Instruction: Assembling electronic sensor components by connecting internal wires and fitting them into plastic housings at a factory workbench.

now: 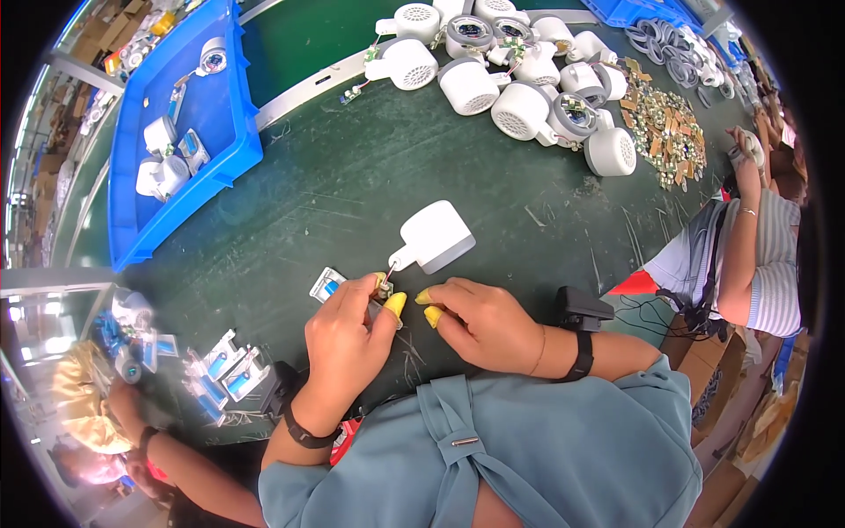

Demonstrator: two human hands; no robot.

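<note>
My left hand [348, 330], with yellow finger cots on its tips, pinches a small circuit board [385, 289]. Thin wires run from the board to the neck of a white rounded housing with a grey rim [435, 234], which lies on the green table just beyond. Close beside that hand's fingers is a white plastic holder with a blue cell [326, 283], partly hidden by them. My right hand [488, 324] hovers a short way to the right, thumb and forefinger slightly apart, also in yellow cots. Nothing shows between its fingertips.
Many white housings [521, 112] crowd the far side, beside a heap of small circuit boards [664, 128] and grey rings [664, 48]. A blue tray [246, 151] stands far left. White holders with blue cells [231, 374] lie near left. Co-workers [757, 255] sit at both sides.
</note>
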